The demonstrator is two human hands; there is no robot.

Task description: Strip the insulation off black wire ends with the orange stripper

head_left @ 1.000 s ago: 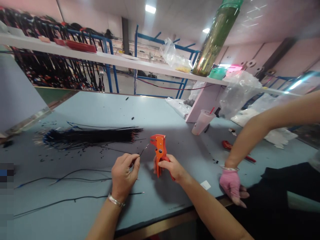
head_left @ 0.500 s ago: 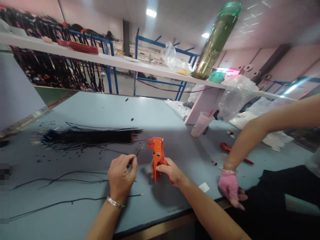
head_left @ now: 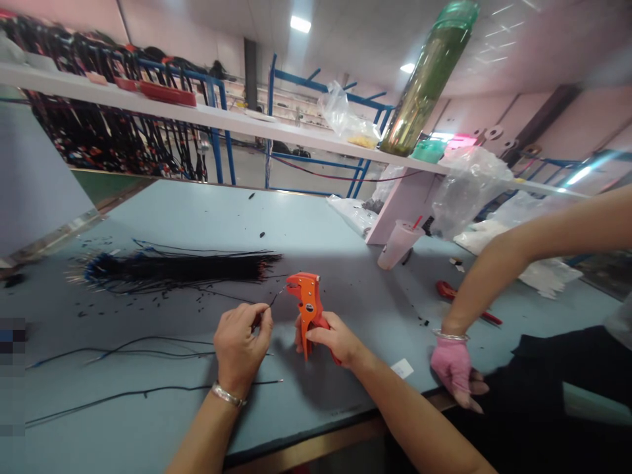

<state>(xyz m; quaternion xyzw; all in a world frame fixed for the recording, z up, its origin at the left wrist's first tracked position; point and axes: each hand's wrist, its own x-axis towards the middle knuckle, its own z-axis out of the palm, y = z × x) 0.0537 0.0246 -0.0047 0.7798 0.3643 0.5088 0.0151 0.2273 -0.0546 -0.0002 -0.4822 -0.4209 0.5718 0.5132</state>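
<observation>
Between thumb and fingers, my left hand (head_left: pixel 243 345) pinches a thin black wire (head_left: pixel 274 299), whose bare tip points up to the right. That tip is at the jaws of an orange wire stripper (head_left: pixel 309 303); whether it lies inside them I cannot tell. Wrapped round the stripper's handles is my right hand (head_left: pixel 332 337), holding the tool upright above the table. Behind my left hand lies a thick bundle of black wires (head_left: pixel 182 268) with blue marks near its left end. Several loose black wires (head_left: pixel 118 395) stretch across the table to the left.
A co-worker's hand in a pink glove (head_left: pixel 451 365) rests at the table edge on the right, near red-handled pliers (head_left: pixel 447 289). A plastic cup (head_left: pixel 399 243) stands by the shelf support. The shelf (head_left: pixel 237 124) carries a tall green bottle (head_left: pixel 429 79). Black wire scraps dot the table.
The wire stripper in my right hand has shifted slightly left, bringing its jaws to the wire's tip. My left hand keeps its pinch almost unmoved.
</observation>
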